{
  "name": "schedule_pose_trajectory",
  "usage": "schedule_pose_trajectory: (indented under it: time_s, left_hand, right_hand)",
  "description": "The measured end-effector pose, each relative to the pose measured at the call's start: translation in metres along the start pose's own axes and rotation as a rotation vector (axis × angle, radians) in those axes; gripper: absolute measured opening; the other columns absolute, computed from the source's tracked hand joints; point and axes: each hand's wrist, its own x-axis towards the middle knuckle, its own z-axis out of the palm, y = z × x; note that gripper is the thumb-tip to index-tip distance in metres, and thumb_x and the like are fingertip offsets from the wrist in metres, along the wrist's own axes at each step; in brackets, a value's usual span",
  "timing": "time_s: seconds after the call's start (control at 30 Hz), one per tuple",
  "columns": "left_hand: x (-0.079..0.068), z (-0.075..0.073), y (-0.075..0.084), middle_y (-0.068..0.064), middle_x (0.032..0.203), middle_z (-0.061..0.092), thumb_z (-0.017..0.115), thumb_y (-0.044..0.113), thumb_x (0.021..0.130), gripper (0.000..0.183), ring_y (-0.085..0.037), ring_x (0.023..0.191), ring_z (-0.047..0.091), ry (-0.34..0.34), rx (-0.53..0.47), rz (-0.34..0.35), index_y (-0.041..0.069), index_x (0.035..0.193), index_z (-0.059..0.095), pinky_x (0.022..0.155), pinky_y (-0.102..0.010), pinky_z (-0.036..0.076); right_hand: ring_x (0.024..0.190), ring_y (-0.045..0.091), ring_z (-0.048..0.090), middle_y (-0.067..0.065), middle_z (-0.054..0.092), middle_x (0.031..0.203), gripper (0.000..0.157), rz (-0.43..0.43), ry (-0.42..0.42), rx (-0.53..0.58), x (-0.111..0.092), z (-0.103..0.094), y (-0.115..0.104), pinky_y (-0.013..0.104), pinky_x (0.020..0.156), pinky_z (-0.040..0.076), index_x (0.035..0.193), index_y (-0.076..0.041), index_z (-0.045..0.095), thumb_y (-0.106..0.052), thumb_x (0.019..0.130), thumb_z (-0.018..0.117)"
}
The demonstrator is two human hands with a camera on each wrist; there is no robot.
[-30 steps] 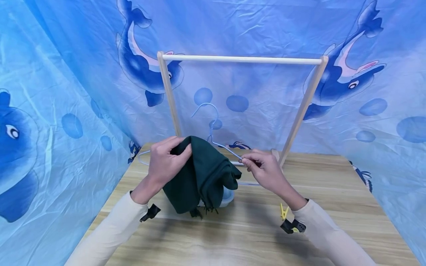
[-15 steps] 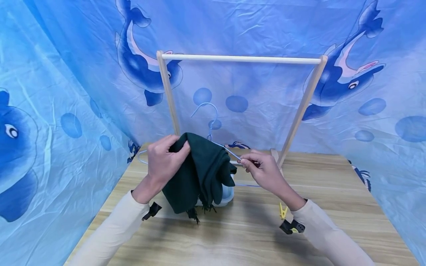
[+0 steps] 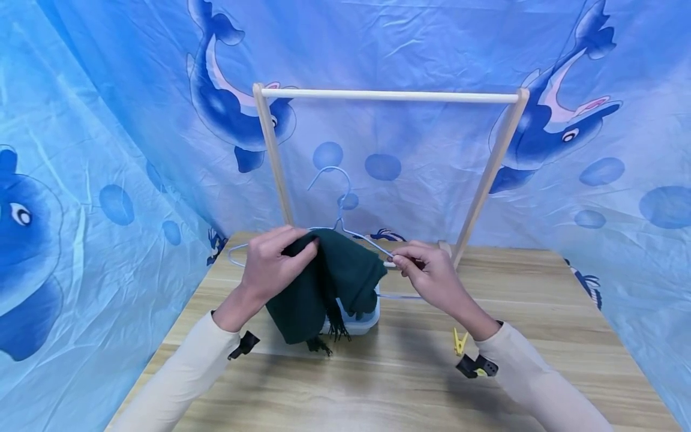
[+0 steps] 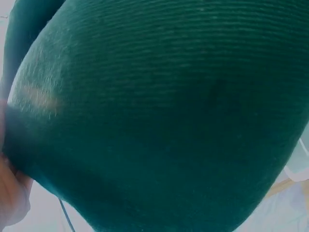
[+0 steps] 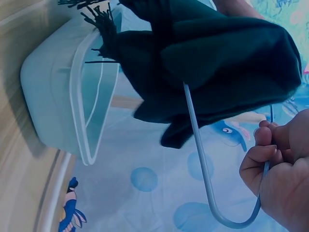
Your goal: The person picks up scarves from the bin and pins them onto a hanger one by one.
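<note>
Since half a second ago, the dark green scarf (image 3: 348, 258) has come down somewhat at its top edge, so that more of the upper wire of the blue hanger (image 5: 198, 140) shows, and the left hand (image 3: 275, 264) has shifted a little toward the right hand (image 3: 426, 270). The left hand grasps the upper part of the scarf between thumb and fingers; whether it also holds the wire, I cannot tell. The right hand, with fingers curled, pinches the sloping shoulder of the hanger near its end. The scarf hangs in folds between the hands, its fringe downward, above the light blue tub (image 3: 358, 327) on the wooden table (image 3: 410, 390). In the right wrist view, the lower wire goes into the folds. The hanger's hook points upward, well below the white bar (image 3: 388, 96) of the rack. A yellow clip (image 3: 459, 343) is near the right wrist.
</note>
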Motion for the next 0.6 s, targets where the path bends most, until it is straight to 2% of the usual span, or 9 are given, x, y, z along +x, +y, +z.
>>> schedule_pose_trajectory:
  time_s: [0.1,0.17,0.4,0.5,0.6]
  left_hand:
    - [-0.0017,0.0002,0.0027,-0.007,0.081,0.074,0.075,0.008,0.088,0.008,-0.016,0.063,0.064,-0.041,-0.018,0.021,0.004,0.094,0.079,0.057,-0.030,0.052]
    - [-0.0016,0.0003,0.0036,-0.007,0.080,0.073,0.075,0.007,0.088,0.008,-0.015,0.062,0.062,-0.042,-0.039,0.024,0.004,0.094,0.079,0.056,-0.027,0.049]
    - [0.0031,-0.0085,0.0043,-0.008,0.084,0.075,0.074,0.003,0.087,0.010,-0.020,0.073,0.069,-0.011,-0.092,-0.016,0.003,0.095,0.080,0.072,-0.022,0.053]
    - [0.0032,-0.0093,0.0047,-0.007,0.082,0.074,0.073,0.002,0.087,0.009,-0.017,0.069,0.066,-0.021,-0.118,-0.030,0.004,0.094,0.079,0.066,-0.022,0.049]
    - [0.0018,-0.0067,0.0061,-0.005,0.078,0.071,0.074,0.001,0.086,0.009,-0.014,0.064,0.061,-0.063,-0.128,-0.020,0.006,0.091,0.078,0.059,-0.022,0.043]
  right_hand:
    - [0.060,0.008,0.051,0.000,0.061,0.077,0.013,-0.032,0.007,-0.009,-0.0013,-0.0015,-0.0020,0.023,0.051,0.043,0.096,-0.004,0.077,0.003,0.097,0.065]
    - [0.060,0.008,0.050,-0.003,0.060,0.076,0.014,-0.043,0.010,-0.023,-0.0013,-0.0019,-0.0026,0.022,0.051,0.043,0.096,-0.005,0.077,0.003,0.096,0.066]
    - [0.057,0.006,0.049,-0.001,0.059,0.073,0.013,-0.088,0.052,-0.049,-0.0009,-0.0020,0.0031,0.019,0.050,0.041,0.097,-0.002,0.078,0.006,0.093,0.069]
    - [0.057,0.007,0.049,0.002,0.060,0.073,0.013,-0.091,0.065,-0.043,-0.0031,-0.0007,0.0046,0.019,0.050,0.041,0.097,0.000,0.078,0.008,0.092,0.069]
    - [0.057,0.007,0.049,0.002,0.060,0.073,0.014,-0.104,0.072,-0.038,-0.0056,0.0001,0.0042,0.019,0.050,0.040,0.097,0.000,0.078,0.009,0.091,0.069]
